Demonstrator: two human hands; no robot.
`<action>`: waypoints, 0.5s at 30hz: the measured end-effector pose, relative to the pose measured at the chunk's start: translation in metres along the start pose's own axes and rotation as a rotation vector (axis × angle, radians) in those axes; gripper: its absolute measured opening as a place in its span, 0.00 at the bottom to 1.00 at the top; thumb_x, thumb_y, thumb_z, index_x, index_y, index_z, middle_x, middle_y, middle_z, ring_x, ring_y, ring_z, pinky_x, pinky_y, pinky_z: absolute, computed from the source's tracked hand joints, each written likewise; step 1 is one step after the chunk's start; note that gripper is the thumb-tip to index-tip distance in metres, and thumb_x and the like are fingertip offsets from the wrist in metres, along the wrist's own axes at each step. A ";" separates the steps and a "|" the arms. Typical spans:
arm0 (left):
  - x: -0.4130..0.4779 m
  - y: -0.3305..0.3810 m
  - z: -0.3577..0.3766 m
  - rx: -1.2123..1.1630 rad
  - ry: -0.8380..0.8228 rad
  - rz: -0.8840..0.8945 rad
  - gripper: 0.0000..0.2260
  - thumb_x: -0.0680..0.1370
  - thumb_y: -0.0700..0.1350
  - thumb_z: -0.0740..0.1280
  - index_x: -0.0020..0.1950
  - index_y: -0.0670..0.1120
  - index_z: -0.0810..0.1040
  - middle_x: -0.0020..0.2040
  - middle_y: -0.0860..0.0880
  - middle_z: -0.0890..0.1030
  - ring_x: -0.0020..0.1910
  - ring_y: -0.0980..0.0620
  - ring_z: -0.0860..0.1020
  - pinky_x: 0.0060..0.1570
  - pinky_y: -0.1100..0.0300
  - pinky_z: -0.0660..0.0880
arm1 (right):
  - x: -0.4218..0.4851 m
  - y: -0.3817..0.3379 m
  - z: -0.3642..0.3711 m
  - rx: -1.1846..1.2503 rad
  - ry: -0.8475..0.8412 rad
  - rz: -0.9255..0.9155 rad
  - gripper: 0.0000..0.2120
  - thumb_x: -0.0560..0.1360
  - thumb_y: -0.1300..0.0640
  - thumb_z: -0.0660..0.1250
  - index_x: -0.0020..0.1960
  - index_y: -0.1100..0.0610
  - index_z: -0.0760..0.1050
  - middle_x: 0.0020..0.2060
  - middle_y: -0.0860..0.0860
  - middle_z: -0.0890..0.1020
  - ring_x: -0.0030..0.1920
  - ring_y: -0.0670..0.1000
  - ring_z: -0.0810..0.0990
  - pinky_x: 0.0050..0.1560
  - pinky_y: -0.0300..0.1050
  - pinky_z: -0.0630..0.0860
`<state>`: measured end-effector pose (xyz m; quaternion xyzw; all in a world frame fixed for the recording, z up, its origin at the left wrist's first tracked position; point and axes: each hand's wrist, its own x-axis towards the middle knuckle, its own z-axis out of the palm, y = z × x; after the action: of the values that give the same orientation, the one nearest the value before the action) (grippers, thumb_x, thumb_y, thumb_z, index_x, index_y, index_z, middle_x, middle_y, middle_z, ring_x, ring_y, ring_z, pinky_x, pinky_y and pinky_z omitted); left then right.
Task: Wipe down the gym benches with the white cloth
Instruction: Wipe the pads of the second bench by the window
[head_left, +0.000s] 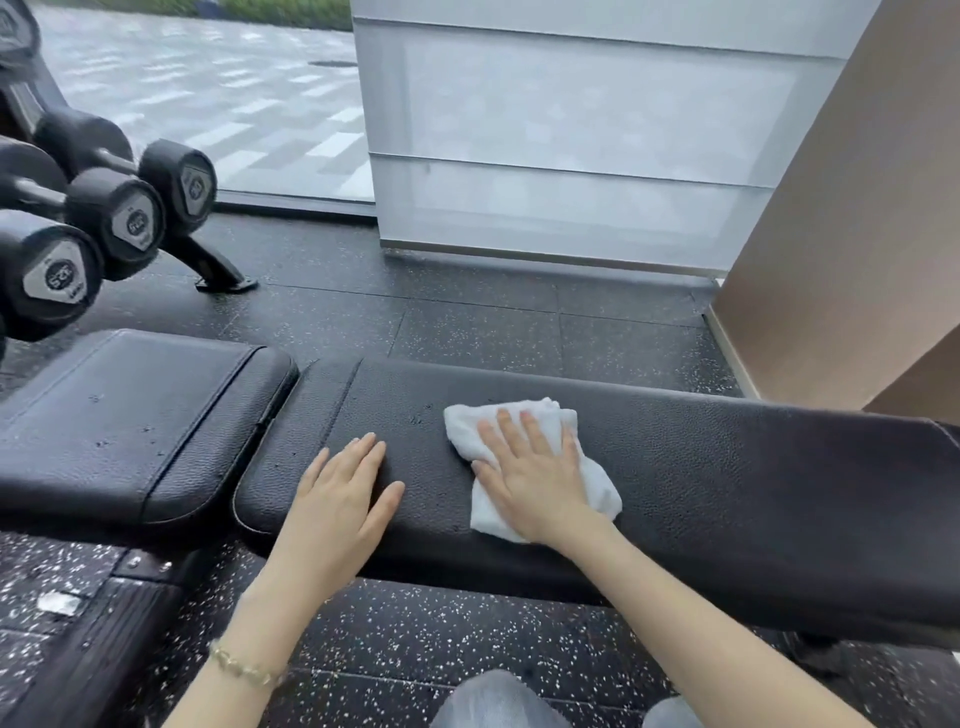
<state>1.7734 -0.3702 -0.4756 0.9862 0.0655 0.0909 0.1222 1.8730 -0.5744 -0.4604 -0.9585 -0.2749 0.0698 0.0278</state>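
A long black padded bench back (727, 467) stretches across the middle of the view, with a separate black seat pad (130, 415) to its left. A crumpled white cloth (597, 478) lies on the long pad. My right hand (535, 478) presses flat on the cloth with straight, spread fingers. My left hand (343, 493) rests flat on the bare pad near its left end, fingers straight and holding nothing. Small droplets dot both pads.
A rack of black dumbbells (114, 218) stands at the left, its foot (223, 275) on the speckled black rubber floor (467, 322). Beyond the bench is a glass wall with a white blind (571, 130). A beige wall (857, 208) rises at the right.
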 end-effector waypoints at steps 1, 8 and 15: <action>-0.003 -0.005 0.000 0.019 -0.010 -0.010 0.35 0.75 0.63 0.41 0.73 0.45 0.65 0.74 0.48 0.63 0.74 0.53 0.59 0.72 0.56 0.44 | 0.021 -0.002 -0.002 0.015 -0.003 0.016 0.31 0.77 0.36 0.32 0.78 0.46 0.41 0.77 0.46 0.42 0.76 0.51 0.38 0.71 0.64 0.36; -0.003 -0.010 0.002 0.047 0.002 -0.030 0.36 0.73 0.63 0.36 0.75 0.49 0.60 0.75 0.54 0.60 0.74 0.59 0.55 0.72 0.55 0.39 | 0.108 -0.021 -0.014 0.030 -0.055 0.082 0.27 0.81 0.41 0.39 0.78 0.48 0.44 0.78 0.48 0.44 0.77 0.52 0.41 0.71 0.66 0.38; -0.008 -0.016 0.010 0.026 0.062 -0.019 0.28 0.76 0.56 0.46 0.70 0.45 0.70 0.70 0.50 0.70 0.70 0.54 0.66 0.70 0.51 0.48 | -0.004 -0.051 0.019 -0.019 0.048 -0.025 0.36 0.73 0.37 0.31 0.78 0.48 0.49 0.78 0.49 0.51 0.77 0.53 0.47 0.69 0.62 0.36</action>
<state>1.7654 -0.3587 -0.4905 0.9837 0.0796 0.1194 0.1081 1.8408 -0.5331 -0.4738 -0.9567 -0.2867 0.0437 0.0259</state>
